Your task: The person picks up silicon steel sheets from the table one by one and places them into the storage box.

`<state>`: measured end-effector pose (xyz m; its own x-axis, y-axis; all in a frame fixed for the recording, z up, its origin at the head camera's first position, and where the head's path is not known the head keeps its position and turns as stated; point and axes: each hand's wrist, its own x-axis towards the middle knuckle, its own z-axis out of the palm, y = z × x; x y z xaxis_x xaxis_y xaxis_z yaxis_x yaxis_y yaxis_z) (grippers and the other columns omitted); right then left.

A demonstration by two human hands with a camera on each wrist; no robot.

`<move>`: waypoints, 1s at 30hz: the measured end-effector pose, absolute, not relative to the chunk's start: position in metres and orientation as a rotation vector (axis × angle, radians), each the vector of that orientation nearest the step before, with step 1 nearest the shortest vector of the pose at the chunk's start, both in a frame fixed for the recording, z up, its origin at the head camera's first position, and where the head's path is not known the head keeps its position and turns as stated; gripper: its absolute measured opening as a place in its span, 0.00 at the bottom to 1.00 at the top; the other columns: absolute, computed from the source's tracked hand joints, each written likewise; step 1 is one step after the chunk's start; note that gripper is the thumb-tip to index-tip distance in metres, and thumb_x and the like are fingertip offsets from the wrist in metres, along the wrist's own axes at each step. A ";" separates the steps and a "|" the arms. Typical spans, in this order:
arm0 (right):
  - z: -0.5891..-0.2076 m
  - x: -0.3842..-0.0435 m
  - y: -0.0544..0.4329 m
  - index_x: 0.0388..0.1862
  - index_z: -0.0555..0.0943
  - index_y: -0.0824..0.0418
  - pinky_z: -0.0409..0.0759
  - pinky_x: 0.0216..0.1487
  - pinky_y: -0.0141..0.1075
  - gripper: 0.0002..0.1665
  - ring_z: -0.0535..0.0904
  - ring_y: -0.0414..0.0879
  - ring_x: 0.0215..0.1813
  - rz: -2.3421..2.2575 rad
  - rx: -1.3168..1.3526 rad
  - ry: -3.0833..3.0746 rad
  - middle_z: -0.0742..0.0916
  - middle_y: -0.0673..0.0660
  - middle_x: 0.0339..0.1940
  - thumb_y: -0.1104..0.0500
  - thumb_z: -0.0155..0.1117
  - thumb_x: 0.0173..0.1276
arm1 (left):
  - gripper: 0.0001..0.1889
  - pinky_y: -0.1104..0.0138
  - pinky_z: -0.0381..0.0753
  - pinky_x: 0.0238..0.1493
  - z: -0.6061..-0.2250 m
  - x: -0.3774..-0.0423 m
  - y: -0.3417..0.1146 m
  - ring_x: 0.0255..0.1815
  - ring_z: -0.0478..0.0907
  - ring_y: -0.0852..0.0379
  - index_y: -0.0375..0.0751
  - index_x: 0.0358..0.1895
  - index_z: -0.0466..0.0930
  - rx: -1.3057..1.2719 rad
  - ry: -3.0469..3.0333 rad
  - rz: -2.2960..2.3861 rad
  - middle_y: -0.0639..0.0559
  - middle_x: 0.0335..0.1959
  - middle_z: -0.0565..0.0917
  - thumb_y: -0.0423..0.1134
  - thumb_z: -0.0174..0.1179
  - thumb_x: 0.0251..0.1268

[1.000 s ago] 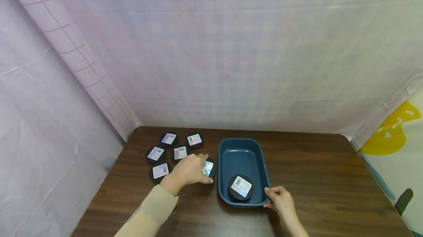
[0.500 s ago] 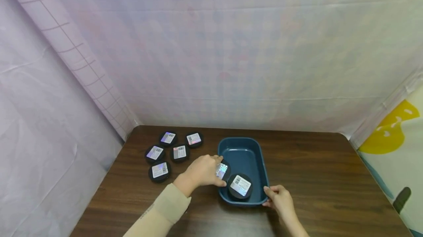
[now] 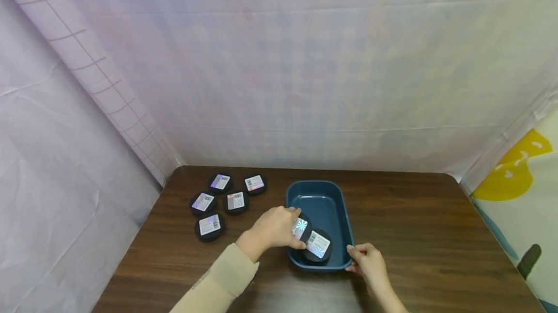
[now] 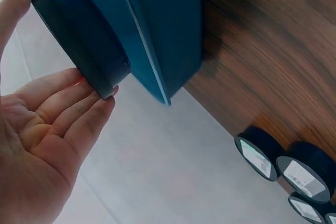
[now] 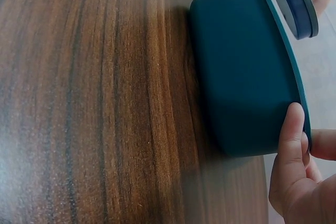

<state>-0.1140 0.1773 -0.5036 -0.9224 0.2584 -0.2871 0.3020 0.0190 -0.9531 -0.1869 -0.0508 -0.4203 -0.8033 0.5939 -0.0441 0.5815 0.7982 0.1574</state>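
Between the thumb and fingertips of my left hand (image 3: 275, 228) is a round black container (image 3: 302, 228) with a shiny label on top. It hovers over the left side of a blue rectangular bin (image 3: 317, 185), and the left wrist view shows its edge pinched above the rim. A second labelled black container (image 3: 319, 246) lies inside the bin near its front end, partly covered in the head view by the held one. My right hand (image 3: 369, 263) pinches the bin's rim at the front right corner, thumb on one side and fingers on the other, clearly seen in the right wrist view.
Left of the bin, several similar black containers (image 3: 236, 201) with white labels lie grouped on the brown wooden table (image 3: 418, 226). Pale cloth (image 3: 279, 85) hangs behind the table's back edge, and more cloth (image 3: 56, 158) hangs at the left.
My left hand has lifted the black container from the table beside the bin and carried it right, over the rim. My right hand keeps its grip on the corner.
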 end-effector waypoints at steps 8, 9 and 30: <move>-0.505 -0.114 0.176 0.38 0.68 0.78 0.81 0.23 0.33 0.12 0.72 0.40 0.19 -2.088 0.612 2.219 0.73 0.54 0.17 0.68 0.56 0.65 | 0.45 0.64 0.75 0.54 -0.420 -0.187 -0.043 0.57 0.75 0.50 0.36 0.61 0.73 0.954 2.873 0.193 0.44 0.59 0.76 0.64 0.68 0.41; -0.505 -0.114 0.176 0.38 0.68 0.78 0.81 0.23 0.33 0.12 0.72 0.40 0.19 -2.088 0.613 2.218 0.73 0.54 0.17 0.68 0.56 0.65 | 0.45 0.64 0.76 0.53 -0.420 -0.187 -0.043 0.57 0.75 0.51 0.36 0.61 0.73 0.956 2.873 0.189 0.44 0.59 0.76 0.64 0.68 0.41; -0.504 -0.115 0.176 0.36 0.69 0.76 0.81 0.24 0.35 0.10 0.72 0.39 0.18 -2.091 0.616 2.227 0.72 0.53 0.17 0.68 0.56 0.65 | 0.44 0.67 0.77 0.48 -0.424 -0.188 -0.028 0.49 0.79 0.55 0.37 0.58 0.75 1.011 2.874 0.137 0.47 0.55 0.79 0.64 0.68 0.38</move>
<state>-0.1145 0.1761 -0.5039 -0.9217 0.2657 -0.2827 0.2989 0.0216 -0.9540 -0.1884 -0.0282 -0.4240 -0.7765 0.6276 -0.0563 0.6194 0.7767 0.1147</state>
